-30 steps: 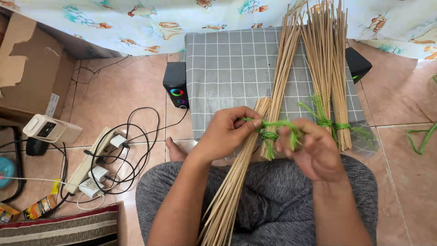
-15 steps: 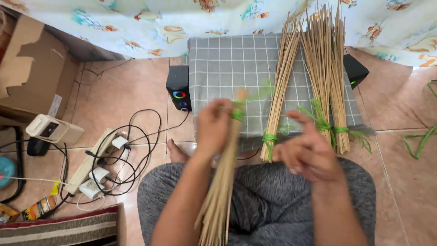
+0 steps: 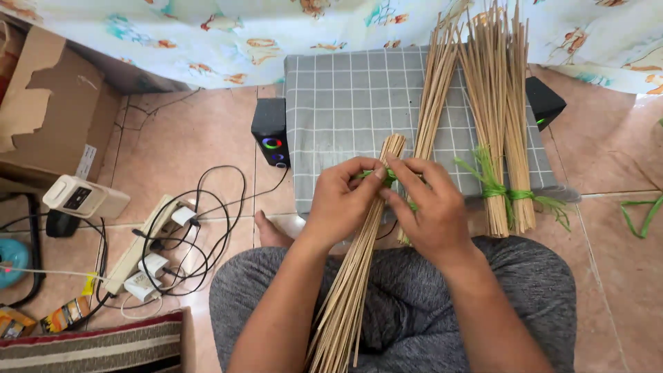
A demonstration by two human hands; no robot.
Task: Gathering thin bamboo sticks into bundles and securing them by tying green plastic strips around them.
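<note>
Both hands, left hand [image 3: 342, 200] and right hand [image 3: 428, 207], are closed on the green strip [image 3: 378, 175] binding the light, stiff, splaying stick bundle [image 3: 359, 262]; hold near its 12 o'clock end.

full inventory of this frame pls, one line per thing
held stick bundle: 1, tan, across the lap, both hands at its top
green strip: 1, green, around the held bundle under the fingers
tied stick bundles: 3, tan with green ties, on the cushion
cushion: 1, grey with white grid, on the floor ahead
speakers: 2, black, either side of the cushion
power strip: 1, white, with black cables, floor left
cardboard box: 1, brown, far left
patterned cloth: 1, pale, top edge
loose green strip: 1, floor right
left hand: grip on the bundle
right hand: pinching the strip
</note>
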